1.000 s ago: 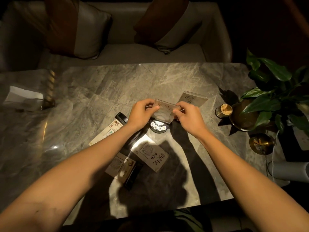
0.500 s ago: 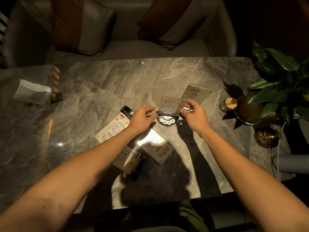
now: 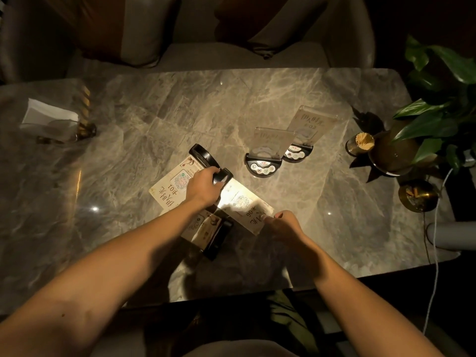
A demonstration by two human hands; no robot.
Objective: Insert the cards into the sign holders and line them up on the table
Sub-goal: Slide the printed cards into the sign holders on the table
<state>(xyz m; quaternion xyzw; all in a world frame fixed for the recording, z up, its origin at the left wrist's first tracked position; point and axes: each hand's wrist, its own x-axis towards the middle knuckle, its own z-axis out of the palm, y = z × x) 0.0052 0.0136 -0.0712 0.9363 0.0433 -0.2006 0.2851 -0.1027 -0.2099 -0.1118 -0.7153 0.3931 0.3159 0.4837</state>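
Count on the table:
- 2 filled sign holders upright: near sign holder, far sign holder.
- 2 empty black bases: far base, base under the left hand; possibly a third dark piece, can't tell.
- 3 loose cards: #01 card, #06 card, partly covered card.
- 2 hands: left hand, right hand.
- 1 napkin holder.
- 1 potted plant.
- 1 toothpick jar.
- 1 ashtray.

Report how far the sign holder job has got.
Done: two loaded sign holders stand side by side on the marble table. In hand: left hand grips a black holder base; right hand pinches the 06 card. Left: the 01 card, another card and a base lying flat.
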